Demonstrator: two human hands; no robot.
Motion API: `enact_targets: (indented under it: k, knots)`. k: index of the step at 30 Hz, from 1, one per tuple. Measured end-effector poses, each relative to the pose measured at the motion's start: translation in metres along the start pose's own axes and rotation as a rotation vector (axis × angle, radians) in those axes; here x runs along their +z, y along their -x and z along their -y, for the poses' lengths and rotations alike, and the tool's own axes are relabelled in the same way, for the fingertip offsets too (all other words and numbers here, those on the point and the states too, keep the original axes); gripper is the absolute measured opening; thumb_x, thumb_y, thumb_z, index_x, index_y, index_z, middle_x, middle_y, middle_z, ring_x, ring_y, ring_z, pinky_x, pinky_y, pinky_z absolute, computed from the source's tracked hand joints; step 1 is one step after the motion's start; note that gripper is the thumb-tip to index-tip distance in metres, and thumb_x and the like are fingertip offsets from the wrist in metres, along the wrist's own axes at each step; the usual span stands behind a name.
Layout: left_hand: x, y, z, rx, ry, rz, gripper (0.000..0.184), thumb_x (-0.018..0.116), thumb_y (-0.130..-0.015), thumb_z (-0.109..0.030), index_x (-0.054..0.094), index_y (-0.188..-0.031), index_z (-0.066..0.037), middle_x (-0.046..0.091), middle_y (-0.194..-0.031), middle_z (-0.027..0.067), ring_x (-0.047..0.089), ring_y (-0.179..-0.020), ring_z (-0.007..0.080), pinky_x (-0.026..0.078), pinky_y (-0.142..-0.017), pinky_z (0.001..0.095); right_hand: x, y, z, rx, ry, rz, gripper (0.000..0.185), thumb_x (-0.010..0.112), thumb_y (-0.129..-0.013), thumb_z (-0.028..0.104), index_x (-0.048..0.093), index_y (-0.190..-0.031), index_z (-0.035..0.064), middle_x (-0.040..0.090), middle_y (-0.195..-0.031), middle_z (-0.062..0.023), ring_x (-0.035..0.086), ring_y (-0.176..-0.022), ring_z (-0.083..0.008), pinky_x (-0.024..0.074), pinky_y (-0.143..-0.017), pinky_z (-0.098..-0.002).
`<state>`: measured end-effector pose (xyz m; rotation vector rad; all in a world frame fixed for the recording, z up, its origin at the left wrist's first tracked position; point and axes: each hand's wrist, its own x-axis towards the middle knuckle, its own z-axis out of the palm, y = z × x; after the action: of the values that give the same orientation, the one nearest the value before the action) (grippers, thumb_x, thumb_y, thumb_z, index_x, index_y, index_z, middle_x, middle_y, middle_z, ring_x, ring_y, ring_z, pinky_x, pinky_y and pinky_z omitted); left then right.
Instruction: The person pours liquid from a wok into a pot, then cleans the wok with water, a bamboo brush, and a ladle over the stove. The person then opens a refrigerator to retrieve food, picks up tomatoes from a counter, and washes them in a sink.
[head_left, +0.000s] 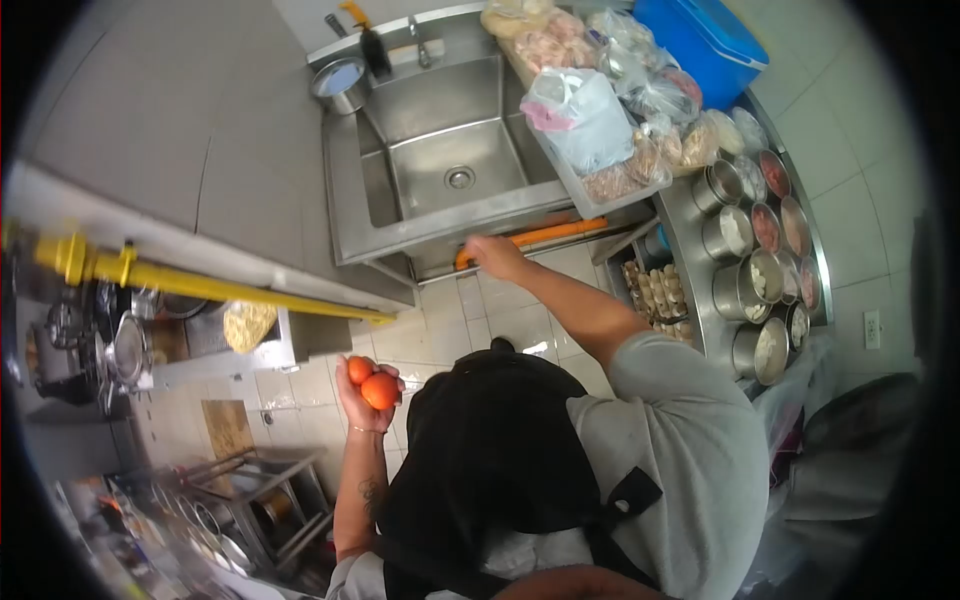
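Note:
On the left, my left hand is palm up with its fingers curled round two tomatoes, a smaller tomato and a larger tomato. It is over the tiled floor, clear of any surface. My right hand reaches forward to just below the front edge of the steel sink. Its fingers look curled in, and whatever they may hold is hidden. Behind that hand runs an orange pipe. The sink basin shows its drain and holds no objects.
A plastic tub with bagged food overhangs the sink's right side, near a blue cooler. Metal pots line the right counter, above egg trays. A yellow pipe crosses the left; a metal rack stands lower left.

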<state>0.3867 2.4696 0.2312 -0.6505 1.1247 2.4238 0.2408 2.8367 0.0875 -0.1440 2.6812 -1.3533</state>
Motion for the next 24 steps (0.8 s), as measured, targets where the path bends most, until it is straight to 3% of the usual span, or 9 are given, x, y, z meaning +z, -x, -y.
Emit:
enact_targets:
  k: [4, 8, 12, 15, 16, 19, 20, 23, 24]
  knots:
    - [0.054, -0.092, -0.027, -0.061, -0.006, 0.051, 0.063, 0.047, -0.096, -0.078, 0.062, -0.086, -0.018, 0.069, -0.077, 0.0138, 0.067, -0.059, 0.0335, 0.045, -0.038, 0.0363, -0.019, -0.153, -0.011, -0.057, -0.225, -0.248, 0.041, 0.056, -0.105, 0.042, 0.066, -0.132, 0.0118, 0.074, -0.114, -0.0081, 0.070, -0.105, -0.0206, 0.0535, -0.089, -0.0413]
    - [0.088, -0.195, -0.058, -0.184, 0.111, 0.202, 0.067, 0.044, -0.098, -0.076, 0.063, -0.114, -0.014, 0.068, -0.090, 0.0111, 0.067, -0.078, 0.0325, 0.050, -0.049, 0.0389, -0.083, -0.265, 0.002, 0.294, -0.846, -0.130, 0.071, 0.063, -0.101, 0.057, 0.053, -0.150, 0.0068, 0.057, -0.151, -0.0101, 0.052, -0.140, -0.0269, 0.0455, -0.108, -0.0495]
    - [0.120, -0.323, -0.080, -0.248, 0.087, 0.323, 0.045, 0.051, -0.105, -0.058, 0.060, -0.125, -0.019, 0.068, -0.102, 0.0105, 0.071, -0.090, 0.0353, 0.063, -0.069, 0.0546, -0.124, -0.370, -0.021, 0.406, -1.115, -0.340, 0.092, 0.056, -0.101, 0.068, 0.038, -0.159, -0.0006, 0.048, -0.159, -0.0169, 0.040, -0.151, -0.0331, 0.0336, -0.121, -0.0502]
    - [0.165, -0.404, -0.094, -0.194, -0.096, 0.254, 0.041, 0.056, -0.106, -0.042, 0.052, -0.142, -0.023, 0.066, -0.117, 0.0110, 0.070, -0.092, 0.0329, 0.063, -0.070, 0.0534, -0.144, -0.464, -0.062, 0.563, -1.229, -0.545, 0.089, 0.055, -0.101, 0.070, 0.041, -0.159, 0.0035, 0.049, -0.158, -0.0173, 0.053, -0.132, -0.0260, 0.0448, -0.107, -0.0429]
    - [0.175, -0.434, -0.094, -0.173, -0.122, 0.267, 0.051, 0.061, -0.106, -0.030, 0.042, -0.153, -0.027, 0.062, -0.127, 0.0109, 0.070, -0.095, 0.0308, 0.063, -0.071, 0.0533, -0.150, -0.489, -0.088, 0.480, -1.263, -0.452, 0.094, 0.051, -0.099, 0.076, 0.037, -0.162, 0.0074, 0.048, -0.158, -0.0188, 0.052, -0.101, -0.0193, 0.0452, -0.083, -0.0344]
    - [0.215, -0.516, -0.091, -0.169, -0.208, 0.249, 0.052, 0.065, -0.105, -0.030, 0.043, -0.152, -0.025, 0.063, -0.122, 0.0096, 0.070, -0.091, 0.0299, 0.062, -0.071, 0.0517, -0.175, -0.542, -0.077, 0.626, -1.291, -0.635, 0.090, 0.050, -0.100, 0.076, 0.040, -0.161, 0.0108, 0.052, -0.154, -0.0191, 0.037, -0.080, -0.0191, 0.0338, -0.067, -0.0310]
    - [0.234, -0.540, -0.092, -0.170, -0.206, 0.250, 0.052, 0.065, -0.105, -0.030, 0.043, -0.152, -0.025, 0.063, -0.122, 0.0096, 0.070, -0.091, 0.0299, 0.062, -0.071, 0.0517, -0.188, -0.555, -0.074, 0.626, -1.288, -0.635, 0.090, 0.050, -0.100, 0.076, 0.040, -0.161, 0.0108, 0.052, -0.154, -0.0191, 0.037, -0.080, -0.0191, 0.0338, -0.067, -0.0310]
    - [0.278, -0.608, -0.090, -0.208, -0.199, 0.216, 0.045, 0.063, -0.103, -0.049, 0.054, -0.135, -0.018, 0.066, -0.108, 0.0090, 0.069, -0.083, 0.0281, 0.061, -0.071, 0.0489, -0.220, -0.578, -0.061, 0.179, -1.784, -0.410, 0.073, 0.051, -0.107, 0.059, 0.045, -0.157, 0.0062, 0.054, -0.153, -0.0180, 0.060, -0.122, -0.0246, 0.0463, -0.104, -0.0382]
    - [0.288, -0.634, -0.089, -0.264, -0.146, 0.184, 0.046, 0.063, -0.102, -0.055, 0.058, -0.127, -0.016, 0.067, -0.102, 0.0090, 0.068, -0.080, 0.0273, 0.060, -0.070, 0.0481, -0.229, -0.572, -0.049, 0.203, -1.780, -0.402, 0.073, 0.051, -0.107, 0.059, 0.045, -0.157, 0.0062, 0.054, -0.153, -0.0180, 0.060, -0.122, -0.0246, 0.0463, -0.104, -0.0382]
